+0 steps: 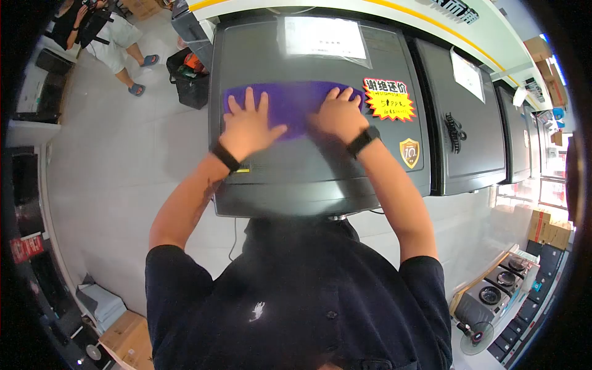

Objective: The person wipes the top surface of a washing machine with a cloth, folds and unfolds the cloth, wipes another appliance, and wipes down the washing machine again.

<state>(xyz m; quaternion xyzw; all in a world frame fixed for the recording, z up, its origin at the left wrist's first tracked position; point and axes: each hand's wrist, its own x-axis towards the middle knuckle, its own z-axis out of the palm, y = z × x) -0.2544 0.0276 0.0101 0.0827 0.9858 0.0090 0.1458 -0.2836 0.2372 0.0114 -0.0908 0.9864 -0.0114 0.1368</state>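
A purple cloth (296, 102) lies spread across the top of a dark grey appliance (283, 166). My left hand (248, 123) presses flat on the cloth's left part, fingers spread. On its right part rests my right hand (341, 117), fingers stretched out and slightly blurred on the thumb side. Just right of that hand is a red and yellow price sticker (390, 100). A gold shield-shaped sticker (409, 153) sits lower on the same surface. Beyond the cloth, a white paper in a clear sleeve (324, 38) lies at the far edge.
A second dark appliance (472, 117) stands close on the right, with a black coiled item (455, 132) on it. A black bag (188, 80) is on the floor at left, near another person (114, 40). Cooktops (490, 296) and cardboard boxes (549, 228) are at lower right.
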